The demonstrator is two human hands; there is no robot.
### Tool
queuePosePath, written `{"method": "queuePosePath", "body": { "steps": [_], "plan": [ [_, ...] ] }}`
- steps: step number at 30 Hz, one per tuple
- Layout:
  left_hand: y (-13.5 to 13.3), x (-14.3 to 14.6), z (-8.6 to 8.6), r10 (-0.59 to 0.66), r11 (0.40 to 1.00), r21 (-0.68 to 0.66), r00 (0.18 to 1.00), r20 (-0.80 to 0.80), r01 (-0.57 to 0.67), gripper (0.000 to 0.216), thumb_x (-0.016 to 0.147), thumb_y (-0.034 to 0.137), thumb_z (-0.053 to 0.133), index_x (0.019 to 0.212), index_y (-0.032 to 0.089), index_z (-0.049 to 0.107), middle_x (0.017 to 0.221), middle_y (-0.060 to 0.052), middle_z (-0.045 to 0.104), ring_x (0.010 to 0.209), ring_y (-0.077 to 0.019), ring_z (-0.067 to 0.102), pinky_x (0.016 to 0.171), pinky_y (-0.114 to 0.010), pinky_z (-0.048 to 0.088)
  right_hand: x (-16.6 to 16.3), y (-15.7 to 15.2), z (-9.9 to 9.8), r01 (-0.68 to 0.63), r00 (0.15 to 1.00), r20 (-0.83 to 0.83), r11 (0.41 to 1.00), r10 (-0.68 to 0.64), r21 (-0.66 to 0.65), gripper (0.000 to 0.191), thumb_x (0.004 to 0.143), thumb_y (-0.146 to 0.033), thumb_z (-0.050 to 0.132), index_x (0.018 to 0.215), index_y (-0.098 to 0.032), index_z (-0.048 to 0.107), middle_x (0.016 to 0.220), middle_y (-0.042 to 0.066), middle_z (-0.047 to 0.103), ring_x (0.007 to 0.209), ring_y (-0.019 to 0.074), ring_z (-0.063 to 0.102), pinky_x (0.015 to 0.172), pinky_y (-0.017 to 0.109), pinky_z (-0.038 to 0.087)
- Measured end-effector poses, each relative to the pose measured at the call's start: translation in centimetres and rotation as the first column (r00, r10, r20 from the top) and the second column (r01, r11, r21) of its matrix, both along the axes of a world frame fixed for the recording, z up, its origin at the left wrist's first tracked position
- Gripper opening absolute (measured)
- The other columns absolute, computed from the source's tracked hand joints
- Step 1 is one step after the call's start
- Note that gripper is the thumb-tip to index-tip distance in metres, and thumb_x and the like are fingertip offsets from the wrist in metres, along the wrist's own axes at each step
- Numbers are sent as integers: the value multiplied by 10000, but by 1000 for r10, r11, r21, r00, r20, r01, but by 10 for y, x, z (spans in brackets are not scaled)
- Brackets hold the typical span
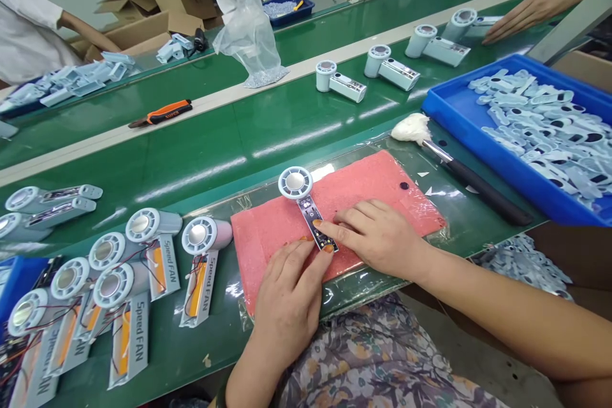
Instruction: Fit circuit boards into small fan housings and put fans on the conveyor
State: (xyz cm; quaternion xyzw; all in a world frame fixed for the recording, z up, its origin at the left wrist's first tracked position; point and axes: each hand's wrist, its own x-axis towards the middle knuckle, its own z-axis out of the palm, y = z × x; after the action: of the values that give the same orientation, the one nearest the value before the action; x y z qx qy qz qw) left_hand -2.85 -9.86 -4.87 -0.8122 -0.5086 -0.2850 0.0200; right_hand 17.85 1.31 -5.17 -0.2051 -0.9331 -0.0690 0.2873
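Observation:
A small handheld fan (295,183) lies on a pink mat (268,223), its round grille facing up. Its handle is open at the top and shows a dark circuit board (313,220). My left hand (291,287) grips the handle's near end, with the thumb on the board's lower tip. From the right, my right hand (377,233) presses a fingertip on the middle of the board; its other fingers are curled beside the handle, and part of their grip is hidden.
Several fans with orange batteries and red wires (127,331) lie to the left. A blue tray (459,115) of pale blue covers stands right, beside a black-handled tool (478,185). Across the green belt lie more fans (344,83) and orange pliers (167,113). A co-worker's hand (526,13) reaches in.

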Motion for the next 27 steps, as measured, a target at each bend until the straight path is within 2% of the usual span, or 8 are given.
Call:
{"method": "queuePosePath", "body": {
  "steps": [5, 11, 27],
  "plan": [
    [0, -1, 0, -9, 1000, 5, 999, -34, 9, 442, 942, 27, 506, 1333, 212, 597, 1269, -136, 656, 1143, -281, 627, 954, -473, 582, 1, 0, -1, 2, 1000, 25, 1000, -2, -12, 353, 1068, -185, 441, 1346, -183, 658, 966, 60, 729, 805, 202, 518, 712, 342, 377],
    [0, 1, 0, -11, 1000, 3, 1000, -23, 11, 443, 937, 26, 512, 1330, 208, 601, 1272, -136, 655, 1149, -280, 623, 970, -478, 580, 0, 0, 0, -3, 1000, -20, 1000, 4, 10, 348, 1055, -142, 443, 1298, -187, 687, 937, 56, 728, 797, 201, 520, 716, 340, 374],
    [0, 1, 2, -5, 1000, 3, 1000, -31, 5, 441, 936, 21, 498, 1321, 207, 605, 1257, -131, 661, 1147, -275, 623, 966, -466, 579, -1, -1, 1, 10, 1000, -8, 1000, -10, 9, 358, 1054, -151, 446, 1312, -206, 686, 939, 57, 728, 794, 200, 522, 705, 339, 372]
  ]
}}
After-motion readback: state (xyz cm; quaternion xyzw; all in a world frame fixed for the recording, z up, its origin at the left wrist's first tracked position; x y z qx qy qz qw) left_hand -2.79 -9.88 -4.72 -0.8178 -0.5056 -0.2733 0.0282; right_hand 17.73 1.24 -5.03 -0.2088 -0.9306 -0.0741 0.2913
